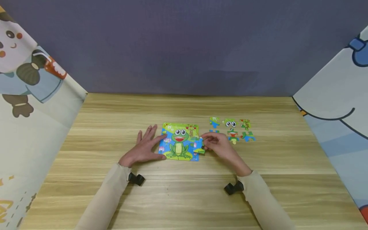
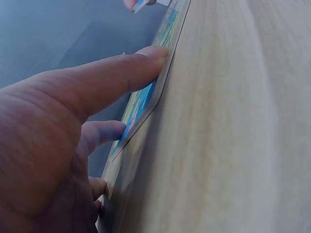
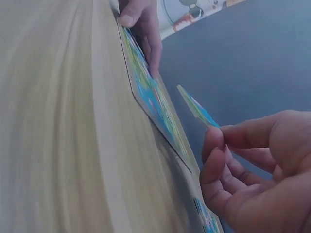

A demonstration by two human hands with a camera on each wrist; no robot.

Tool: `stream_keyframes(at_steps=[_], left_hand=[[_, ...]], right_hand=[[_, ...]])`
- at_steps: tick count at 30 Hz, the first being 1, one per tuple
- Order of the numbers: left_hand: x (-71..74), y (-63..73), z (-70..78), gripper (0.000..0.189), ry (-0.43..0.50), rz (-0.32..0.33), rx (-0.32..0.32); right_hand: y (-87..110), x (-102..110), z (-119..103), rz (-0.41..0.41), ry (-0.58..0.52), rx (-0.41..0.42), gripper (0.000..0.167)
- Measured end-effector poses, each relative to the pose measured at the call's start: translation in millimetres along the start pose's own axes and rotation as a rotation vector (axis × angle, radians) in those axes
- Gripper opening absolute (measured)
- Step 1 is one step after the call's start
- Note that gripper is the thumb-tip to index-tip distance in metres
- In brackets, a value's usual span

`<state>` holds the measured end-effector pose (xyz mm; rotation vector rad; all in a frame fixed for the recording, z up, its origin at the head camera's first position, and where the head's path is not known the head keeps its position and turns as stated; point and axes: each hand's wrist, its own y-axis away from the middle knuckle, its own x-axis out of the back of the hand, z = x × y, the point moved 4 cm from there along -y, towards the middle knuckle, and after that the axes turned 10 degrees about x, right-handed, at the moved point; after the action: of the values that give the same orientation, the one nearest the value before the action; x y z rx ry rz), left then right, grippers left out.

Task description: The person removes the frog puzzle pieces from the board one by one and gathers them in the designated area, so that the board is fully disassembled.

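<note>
A frog puzzle board (image 1: 179, 145) lies flat on the wooden table, its picture showing a green frog on blue. My left hand (image 1: 145, 147) is spread at its left side, with thumb and index fingertip resting on the board's edge; the left wrist view shows the thumb (image 2: 153, 54) pressing there. My right hand (image 1: 218, 145) pinches a blue and green puzzle piece (image 1: 198, 145) between thumb and fingers. In the right wrist view that piece is raised above the board's surface, overlapping the board's right edge in the head view.
Several loose puzzle pieces (image 1: 230, 123) lie to the right of the board, beyond my right hand. Behind the wooden table (image 1: 184, 198) rises a dark grey wall (image 1: 184, 48). Cartoon-printed panels (image 1: 330, 105) stand at both sides.
</note>
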<state>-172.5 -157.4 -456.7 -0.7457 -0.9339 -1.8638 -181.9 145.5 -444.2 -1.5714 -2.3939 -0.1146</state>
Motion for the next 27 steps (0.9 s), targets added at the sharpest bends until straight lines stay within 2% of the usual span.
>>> stream_keyframes(at_steps=[7,18,27], left_hand=[[-0.3,0.1,-0.5,0.09,0.018,-0.003,-0.002],[0.0,-0.4,1.6,0.089,0.034,-0.002,-0.005],[-0.4,-0.5,0.5,0.089,0.033,-0.002,-0.003]], right_hand=[[10.8,19,9,0.02,0.0,-0.001,0.027],[29.0,39,16,-0.001,0.039,-0.027,0.027],[35.2,48,18,-0.012,0.145,-0.026,0.025]])
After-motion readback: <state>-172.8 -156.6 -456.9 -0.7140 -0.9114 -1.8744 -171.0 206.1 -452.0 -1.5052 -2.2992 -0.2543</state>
